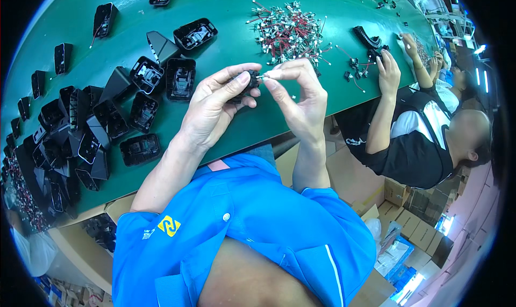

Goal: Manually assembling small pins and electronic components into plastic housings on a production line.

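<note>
Left hand: closed on a small dark part, thumb and forefinger pressed to the upper end, other fingers bent in below.
Right hand: thumb and forefinger nearly together, in a narrow pinch on a small pale piece; other fingers folded loosely behind.
Dark part: up off the green table, between the two hands; finer detail too small and too covered by fingers to make out.
Pale piece: right at the edge of the dark part; impossible to tell whether seated, just touching or slightly apart.
Fingertip work: by the look of it, a two-handed fitting or adjusting step, left for holding steady, right for fine handling.
Next move: probably calling for a firm left grip, a straight line between piece and part, and light pressure from the right fingertips; some risk of a slip with so little to pinch.
Wire pile: red leads with white connectors, loose on the table beyond the right hand.
Black housings: open shells, nearest one just beside the left hand, many more heaped farther left.
Co-worker: seated to the right, hands apart from this work.
</note>
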Demonstrator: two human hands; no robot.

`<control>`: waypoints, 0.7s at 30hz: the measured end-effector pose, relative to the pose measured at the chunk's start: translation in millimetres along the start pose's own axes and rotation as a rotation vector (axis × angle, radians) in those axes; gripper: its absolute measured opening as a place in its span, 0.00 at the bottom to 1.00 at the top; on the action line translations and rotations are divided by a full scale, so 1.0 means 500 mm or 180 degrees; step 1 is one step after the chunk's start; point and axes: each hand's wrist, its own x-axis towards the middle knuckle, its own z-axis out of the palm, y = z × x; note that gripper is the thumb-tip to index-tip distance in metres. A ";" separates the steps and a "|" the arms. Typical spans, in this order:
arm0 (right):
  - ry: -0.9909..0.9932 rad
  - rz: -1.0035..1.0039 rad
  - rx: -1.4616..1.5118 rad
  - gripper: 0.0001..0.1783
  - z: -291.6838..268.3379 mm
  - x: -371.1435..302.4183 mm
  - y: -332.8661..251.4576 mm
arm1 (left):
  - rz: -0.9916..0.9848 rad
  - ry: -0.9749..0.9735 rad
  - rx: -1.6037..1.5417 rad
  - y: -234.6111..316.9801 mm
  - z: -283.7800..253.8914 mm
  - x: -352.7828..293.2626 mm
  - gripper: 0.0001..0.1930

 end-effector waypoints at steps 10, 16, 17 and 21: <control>0.0077 -0.0176 -0.0662 0.07 -0.002 0.005 -0.016 | -0.0103 0.0021 0.0038 -0.001 0.001 -0.001 0.15; -0.0084 -0.0314 -0.1086 0.07 -0.004 0.007 -0.023 | -0.0061 0.0005 0.0181 -0.005 -0.004 -0.003 0.14; -0.0086 -0.0313 -0.1085 0.07 -0.003 0.006 -0.023 | -0.0062 0.0007 0.0180 -0.005 -0.005 -0.003 0.14; -0.0199 -0.0353 -0.1277 0.10 0.002 0.003 -0.022 | 0.0008 -0.0016 0.0223 -0.007 -0.009 -0.002 0.15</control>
